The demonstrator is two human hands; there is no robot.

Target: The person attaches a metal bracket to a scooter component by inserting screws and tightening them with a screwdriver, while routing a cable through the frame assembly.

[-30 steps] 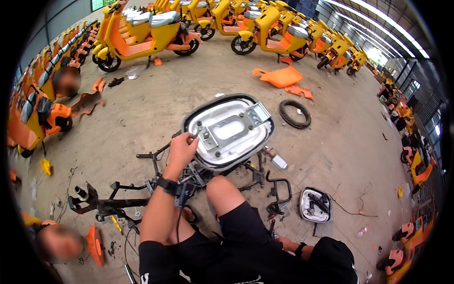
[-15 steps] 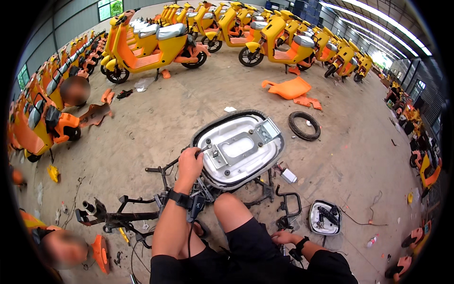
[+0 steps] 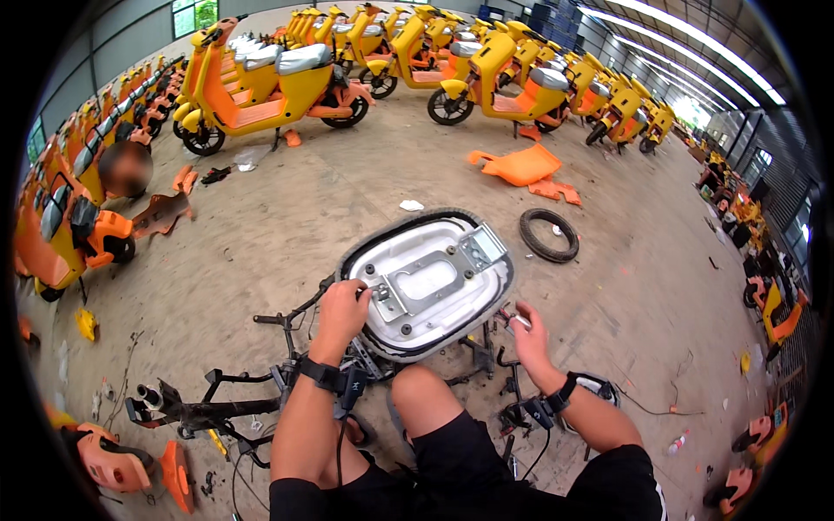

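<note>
An upturned scooter seat (image 3: pixel 352 260) with a dark rim and white underside lies over a stripped black scooter frame (image 3: pixel 226 408) in front of my knees. A metal bracket plate (image 3: pixel 408 300) is fixed across its underside, with a hinge (image 3: pixel 480 249) at the far right end. My left hand (image 3: pixel 343 308) is at the seat's left edge, fingertips pinched beside the bracket's near-left end; what they hold is hidden. My right hand (image 3: pixel 532 339) is raised off the seat's right side, fingers apart. Something small and whitish shows at its fingers, where a white box lay on the floor.
A black tyre (image 3: pixel 549 235) and orange body panels (image 3: pixel 521 165) lie on the concrete beyond the seat. A second, smaller seat (image 3: pixel 599 391) is partly hidden behind my right forearm. Rows of yellow and orange scooters (image 3: pixel 287 87) stand at the back and left.
My right hand has come up from beside my right thigh to the seat's right side. My left hand stays at the bracket's left end. The whole view has shifted slightly.
</note>
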